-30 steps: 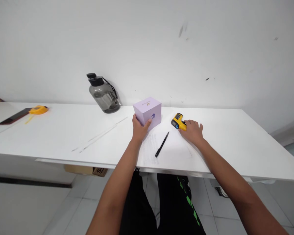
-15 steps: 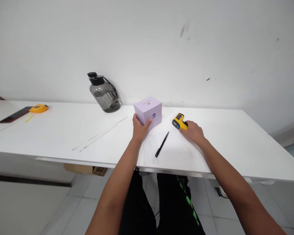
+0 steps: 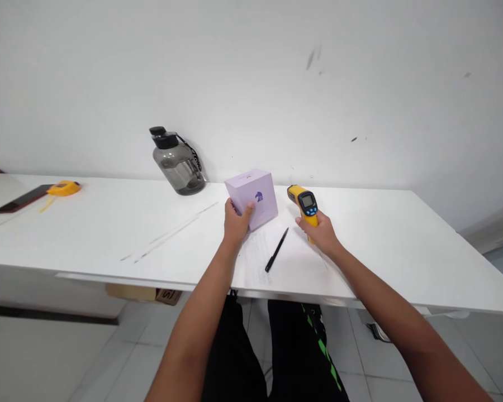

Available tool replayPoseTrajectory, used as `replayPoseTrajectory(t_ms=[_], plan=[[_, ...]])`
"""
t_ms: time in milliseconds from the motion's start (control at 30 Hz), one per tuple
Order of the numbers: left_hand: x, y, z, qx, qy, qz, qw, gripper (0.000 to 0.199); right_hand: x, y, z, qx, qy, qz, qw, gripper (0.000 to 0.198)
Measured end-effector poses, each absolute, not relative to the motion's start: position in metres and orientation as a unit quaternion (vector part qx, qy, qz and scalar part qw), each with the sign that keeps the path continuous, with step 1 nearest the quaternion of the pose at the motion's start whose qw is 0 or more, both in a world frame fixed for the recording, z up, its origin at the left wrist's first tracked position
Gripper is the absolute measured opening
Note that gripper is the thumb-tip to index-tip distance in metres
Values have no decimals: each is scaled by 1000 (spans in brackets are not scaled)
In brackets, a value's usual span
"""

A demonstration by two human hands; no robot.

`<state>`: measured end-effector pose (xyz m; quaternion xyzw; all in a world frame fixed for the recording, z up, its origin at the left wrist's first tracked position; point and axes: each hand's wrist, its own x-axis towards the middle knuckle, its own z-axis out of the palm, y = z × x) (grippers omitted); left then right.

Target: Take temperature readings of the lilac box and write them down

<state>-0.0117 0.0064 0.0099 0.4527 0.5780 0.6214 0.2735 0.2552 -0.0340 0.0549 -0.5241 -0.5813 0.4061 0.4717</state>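
My left hand (image 3: pixel 236 223) grips a lilac box (image 3: pixel 255 196) by its lower left side, thumb across the front. A dark blue emblem shows on the box's front, and the box leans back a little. In my right hand (image 3: pixel 322 230) is a yellow and black infrared thermometer (image 3: pixel 304 202), held by its handle with the small screen and blue buttons facing me. Its nose points up and left, toward the wall. Between the hands a black pen (image 3: pixel 277 249) lies slantwise on the white table (image 3: pixel 184 223), beside a faintly marked, paper-like patch.
A grey see-through water bottle (image 3: pixel 178 167) with a black lid stands against the wall at the back left. Farther left lie a yellow tape measure (image 3: pixel 64 188) and a dark flat object (image 3: pixel 23 199). Under the table sits a cardboard box (image 3: pixel 142 292).
My right hand has raised and turned the thermometer upright, so its screen now faces me. My left hand has tilted and turned the box, bringing its front toward me.
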Motion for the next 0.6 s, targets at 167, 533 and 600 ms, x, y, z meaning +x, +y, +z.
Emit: replayPoseTrajectory(t_ms=[167, 533, 600], plan=[[-9, 3, 13, 435, 595, 630, 244, 80, 241, -57, 57, -493, -613, 423, 450, 50], [0, -8, 20, 437, 608, 610, 259, 70, 221, -65, 49, -451, -632, 463, 428, 40], [1, -9, 21, 446, 605, 606, 261, 68, 220, -66, 49, -447, -628, 470, 430, 39]])
